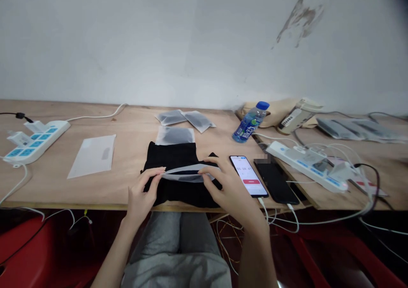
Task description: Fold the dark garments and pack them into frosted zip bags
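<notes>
A thin clear plastic bag (186, 172) is stretched edge-on between the two hands, just above a folded black garment (178, 160) that lies at the near edge of the counter (111, 182), straight ahead of the person. The left hand (142, 194) pinches the bag's left end between thumb and fingertips; the right hand (228, 188) pinches its right end, with the other fingers curled over the cloth. From this angle only a pale strip of the bag shows, so I cannot tell whether any of the garment is already inside it. The garment's near corners are hidden behind both hands. Touching its far edge lies a packed clear bag (175, 135) with dark contents, and two more packed bags (185, 119) lie farther back. Just right of the right hand is a lit phone (248, 175), its screen text too small to read, beside a dark phone (276, 179) with a blurred patch above it. A flat white envelope (92, 155) lies to the left, a water bottle (250, 122) leans at the back right, and cabled power strips (35, 141) sit toward either end.
</notes>
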Demonstrator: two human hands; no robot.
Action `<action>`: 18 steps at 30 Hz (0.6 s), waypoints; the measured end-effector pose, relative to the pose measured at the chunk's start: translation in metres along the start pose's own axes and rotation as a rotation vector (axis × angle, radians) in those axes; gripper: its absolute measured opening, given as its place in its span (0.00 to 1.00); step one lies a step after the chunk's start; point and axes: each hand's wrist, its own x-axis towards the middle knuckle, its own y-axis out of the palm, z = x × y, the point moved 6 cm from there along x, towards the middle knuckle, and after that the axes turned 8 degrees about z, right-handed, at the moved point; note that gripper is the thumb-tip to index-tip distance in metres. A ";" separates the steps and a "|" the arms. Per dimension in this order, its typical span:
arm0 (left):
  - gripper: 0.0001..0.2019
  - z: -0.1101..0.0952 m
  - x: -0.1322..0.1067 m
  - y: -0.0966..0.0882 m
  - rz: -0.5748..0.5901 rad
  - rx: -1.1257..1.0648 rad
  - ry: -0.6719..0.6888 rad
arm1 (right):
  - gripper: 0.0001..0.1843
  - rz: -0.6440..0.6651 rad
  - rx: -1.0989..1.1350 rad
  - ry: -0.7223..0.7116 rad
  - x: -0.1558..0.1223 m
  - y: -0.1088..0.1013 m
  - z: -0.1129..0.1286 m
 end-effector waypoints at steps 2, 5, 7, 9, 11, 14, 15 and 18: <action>0.07 -0.002 -0.005 -0.001 0.019 -0.017 0.009 | 0.13 0.048 -0.015 -0.021 0.002 0.002 -0.003; 0.08 -0.005 -0.009 -0.002 0.046 -0.033 0.042 | 0.13 0.075 -0.046 -0.067 0.005 0.002 -0.003; 0.08 -0.006 -0.010 -0.003 0.049 -0.034 0.059 | 0.13 0.085 -0.098 -0.085 0.008 0.002 0.000; 0.08 -0.006 -0.009 -0.004 0.048 -0.034 0.061 | 0.13 0.107 -0.172 -0.104 0.011 0.004 0.004; 0.08 -0.006 -0.007 -0.003 0.047 -0.035 0.062 | 0.14 0.142 -0.252 -0.120 0.013 0.008 0.007; 0.08 -0.009 -0.005 0.001 0.058 -0.050 0.077 | 0.19 0.225 -0.332 -0.110 0.017 0.018 0.007; 0.08 -0.010 -0.004 0.002 0.060 -0.057 0.081 | 0.20 0.255 -0.350 -0.094 0.019 0.023 0.006; 0.08 -0.013 -0.003 0.006 0.070 -0.073 0.089 | 0.18 0.339 -0.392 -0.042 0.024 0.037 0.001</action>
